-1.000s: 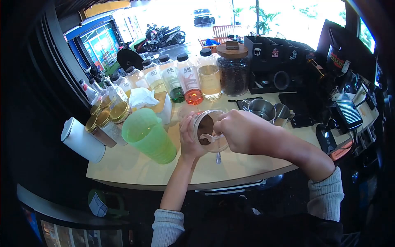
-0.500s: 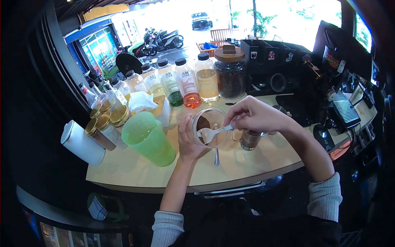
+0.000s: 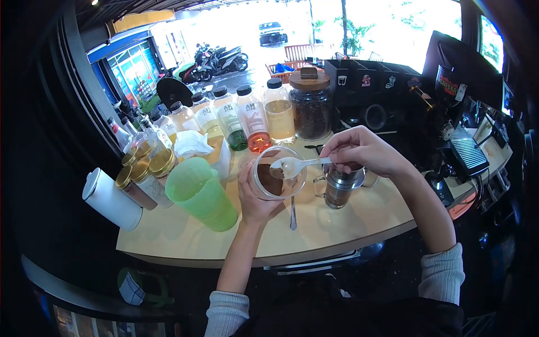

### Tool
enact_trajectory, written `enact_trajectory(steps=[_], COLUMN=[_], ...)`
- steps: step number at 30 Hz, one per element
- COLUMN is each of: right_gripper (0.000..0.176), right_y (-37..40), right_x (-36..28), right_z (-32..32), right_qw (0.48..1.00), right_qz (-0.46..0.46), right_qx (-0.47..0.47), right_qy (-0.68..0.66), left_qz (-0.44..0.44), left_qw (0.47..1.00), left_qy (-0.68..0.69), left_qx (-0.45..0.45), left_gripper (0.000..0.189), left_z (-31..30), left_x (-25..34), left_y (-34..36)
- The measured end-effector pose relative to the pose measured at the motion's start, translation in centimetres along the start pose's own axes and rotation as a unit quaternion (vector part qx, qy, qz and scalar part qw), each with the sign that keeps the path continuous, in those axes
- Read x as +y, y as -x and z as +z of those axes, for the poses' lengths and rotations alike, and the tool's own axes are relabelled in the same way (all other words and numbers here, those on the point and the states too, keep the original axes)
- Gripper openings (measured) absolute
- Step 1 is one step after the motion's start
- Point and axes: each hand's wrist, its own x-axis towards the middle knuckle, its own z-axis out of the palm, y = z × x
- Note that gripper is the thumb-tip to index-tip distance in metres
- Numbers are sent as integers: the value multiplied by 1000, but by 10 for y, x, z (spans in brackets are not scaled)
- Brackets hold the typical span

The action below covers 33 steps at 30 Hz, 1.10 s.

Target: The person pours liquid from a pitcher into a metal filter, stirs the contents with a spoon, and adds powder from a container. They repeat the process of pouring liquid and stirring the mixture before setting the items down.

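Counter (image 3: 348, 224): jar (image 3: 275, 177) at centre, tilted, in left hand (image 3: 252, 199). Spoon (image 3: 295, 164) in right hand (image 3: 365, 151), its bowl at the jar mouth. Cup (image 3: 339, 188) just right of jar. Second spoon (image 3: 292, 212) flat on counter, before the jar. Pitcher (image 3: 199, 194) left of jar; lidded tins (image 3: 143, 177) and canister (image 3: 109, 199) further left. Bottle row (image 3: 252, 115) behind; bean jar (image 3: 310, 104) at its right end.

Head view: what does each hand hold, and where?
Left hand grips the powder jar by its side; right hand pinches the white spoon by its handle end.
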Motion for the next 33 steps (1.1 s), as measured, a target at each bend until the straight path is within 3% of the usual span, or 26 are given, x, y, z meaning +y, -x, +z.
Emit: enact_trajectory(steps=[3,5,15,17,33], right_gripper=[15,14,13,12,13], right_y=[11,21,74,80,83], right_x=[-7,-8,21,27,38], right_z=[-9,-17,-62,-64,-53], right_qw=[1000,999,980,974,946], right_qz=[-2,-18,-25,-37,-65], right_qx=[15,38,193,219,260], right_qy=[-6,-24,38,54,183], left_qz=[-21,-29,-70,-68,-100], left_qw=[1000,997,997,997,995], left_qy=[-4,-75,-22,-44,-3], left_qx=[-4,-2,20,20,24], left_gripper=[110,107,106,98,103], left_z=[-2,-4,-3,-2,-3], left_x=[5,11,9,11,13], left_y=[-1,-3,-4,-4,-5])
